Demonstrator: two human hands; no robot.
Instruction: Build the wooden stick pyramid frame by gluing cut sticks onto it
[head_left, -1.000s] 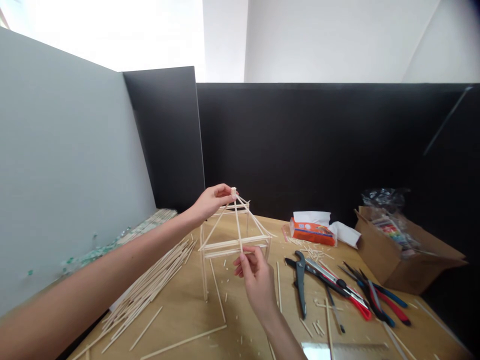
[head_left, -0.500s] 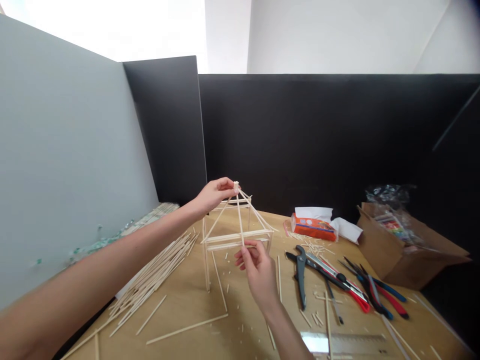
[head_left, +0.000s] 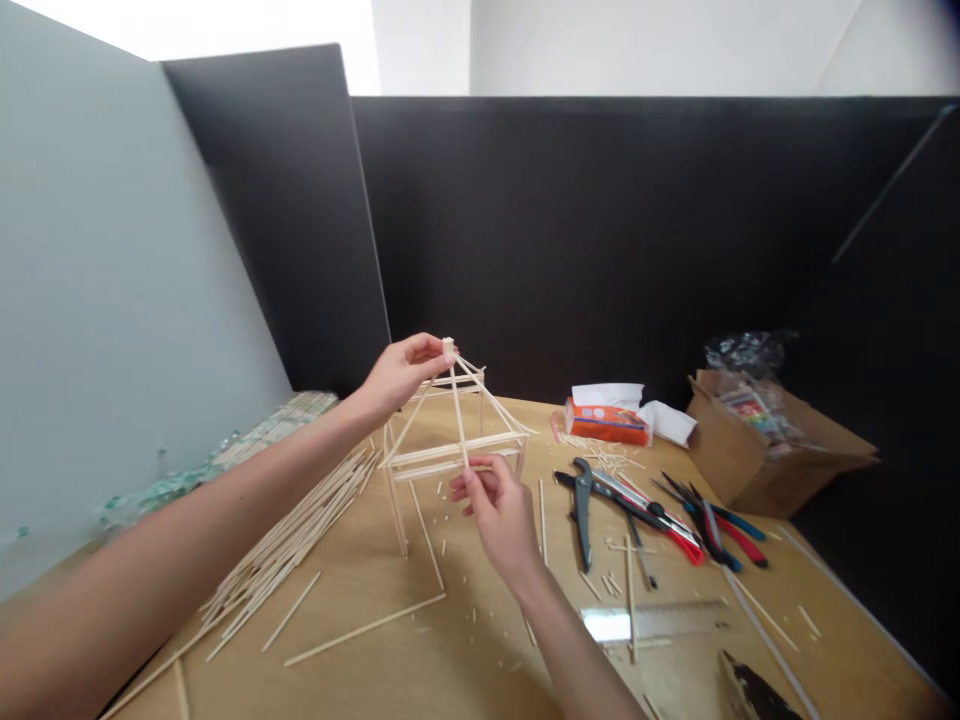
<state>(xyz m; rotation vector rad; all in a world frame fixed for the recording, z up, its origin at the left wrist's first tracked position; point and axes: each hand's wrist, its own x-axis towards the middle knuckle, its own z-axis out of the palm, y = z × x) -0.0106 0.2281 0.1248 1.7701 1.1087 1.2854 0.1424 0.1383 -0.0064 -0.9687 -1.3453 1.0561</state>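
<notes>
A small house-like frame of thin wooden sticks (head_left: 427, 461) stands on the table, with slanting sticks meeting at a small wooden block (head_left: 448, 346) on top. My left hand (head_left: 405, 375) pinches this peak between thumb and fingers. My right hand (head_left: 501, 510) is closed on the lower end of a slanting wooden stick (head_left: 459, 415), in front of the frame's upper front bars. The stick's upper end meets the block beside my left fingertips; whether it is fixed there I cannot tell.
Left lies a pile of sticks (head_left: 300, 540). Grey cutters (head_left: 582, 510), a red-handled tool (head_left: 679, 535), pliers (head_left: 716, 525) and a clear ruler (head_left: 660, 620) are at right. Behind them are an orange packet (head_left: 609, 422) and a cardboard box (head_left: 787, 450). Black panels (head_left: 600, 250) stand behind.
The view has tilted down and turned slightly right, so everything sits higher and further left. A dark object has come into view at lower right. Both hands keep their holds.
</notes>
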